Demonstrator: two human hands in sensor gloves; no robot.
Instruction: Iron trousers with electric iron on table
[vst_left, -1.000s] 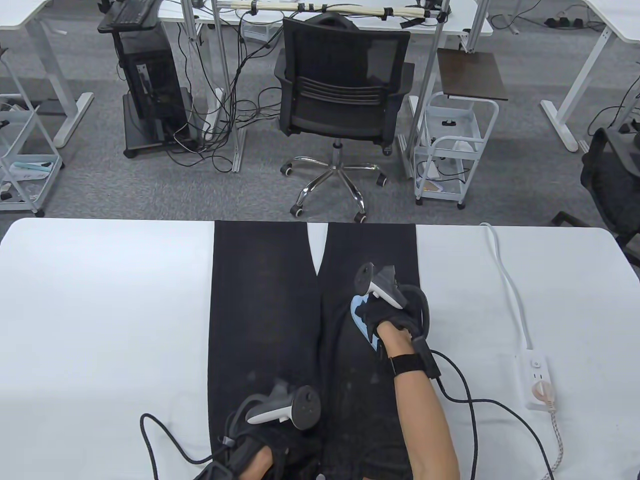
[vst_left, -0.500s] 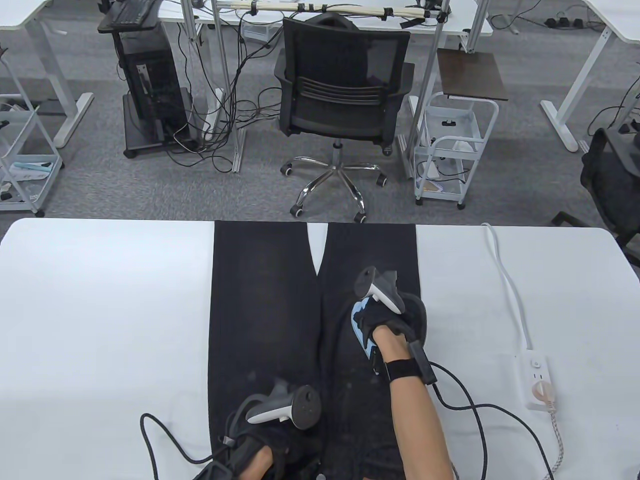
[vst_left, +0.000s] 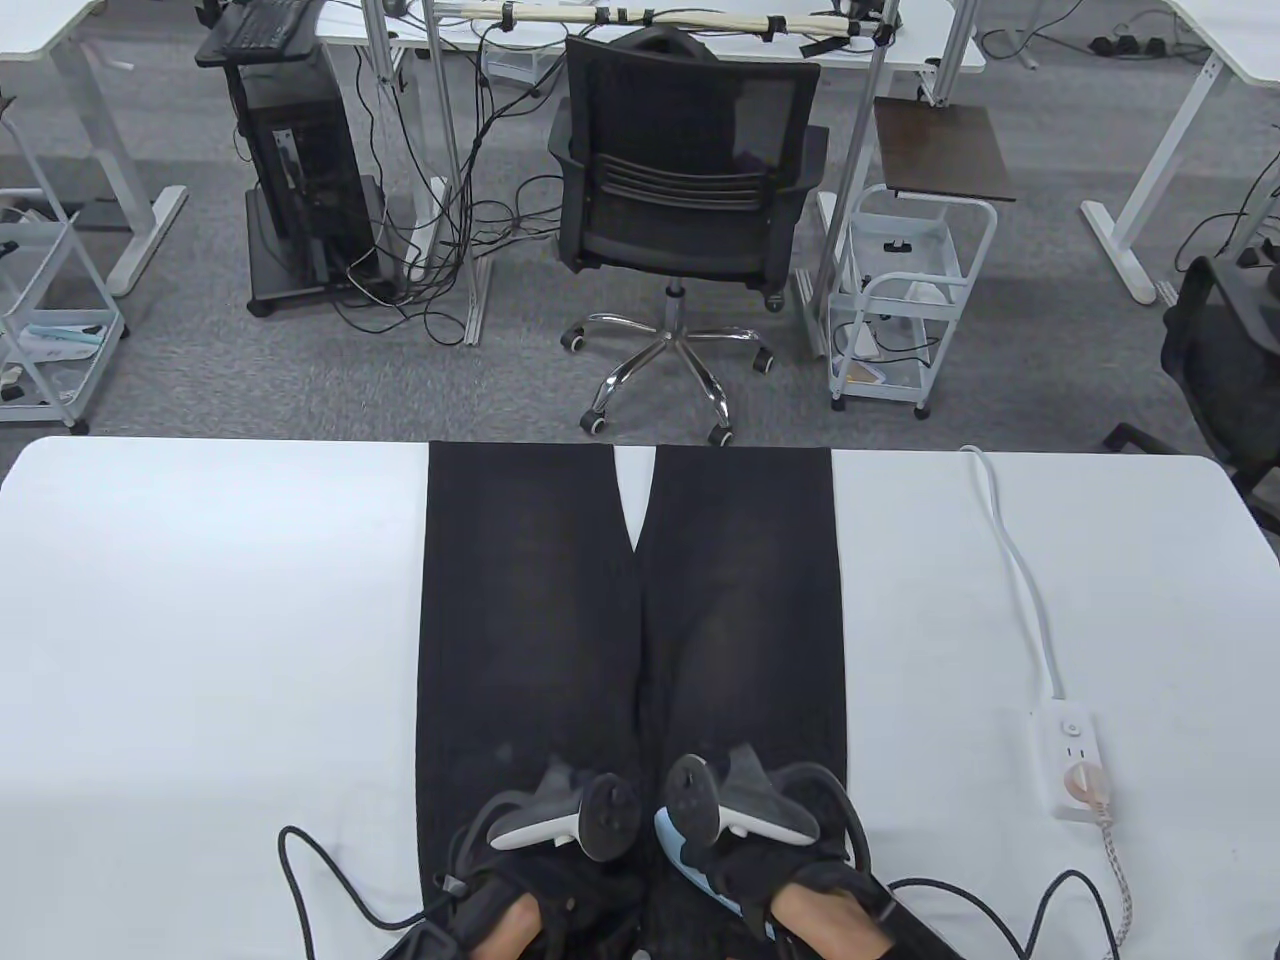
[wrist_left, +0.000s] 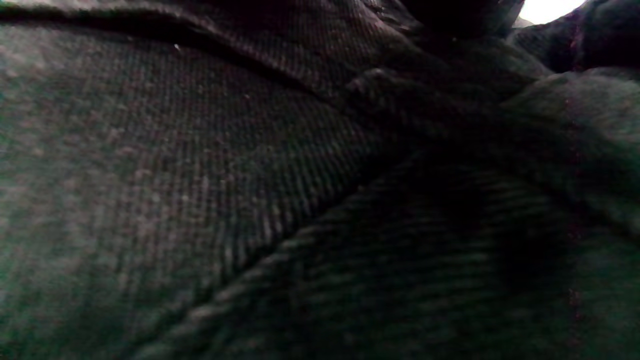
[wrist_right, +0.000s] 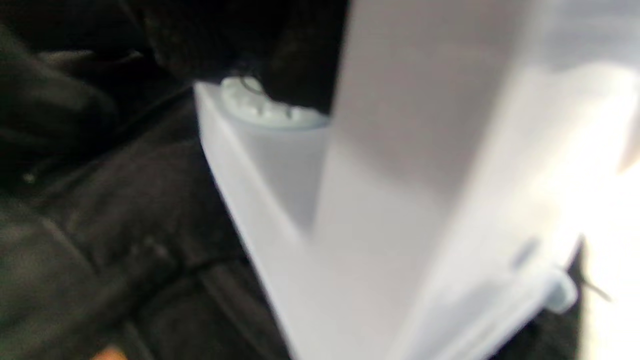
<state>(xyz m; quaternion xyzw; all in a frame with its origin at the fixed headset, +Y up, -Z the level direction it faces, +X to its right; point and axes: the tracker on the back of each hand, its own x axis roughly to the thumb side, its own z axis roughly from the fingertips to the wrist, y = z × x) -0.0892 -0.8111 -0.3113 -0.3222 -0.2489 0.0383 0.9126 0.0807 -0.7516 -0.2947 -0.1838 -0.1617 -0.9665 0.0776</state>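
While the trousers (vst_left: 630, 640), soft and easily rucked, lie flat down the frame's centre, the rigid iron (vst_left: 700, 868) is grasped by its handle in the right hand (vst_left: 790, 880) at bottom centre; whether the left hand (vst_left: 560, 890) presses or grips cannot be told.

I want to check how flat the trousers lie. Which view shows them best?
The table view: it shows the black trousers spread lengthwise on the white table, both legs visible. The left wrist view shows only dark weave and a seam up close. The right wrist view shows blurred dark folds beside the iron.
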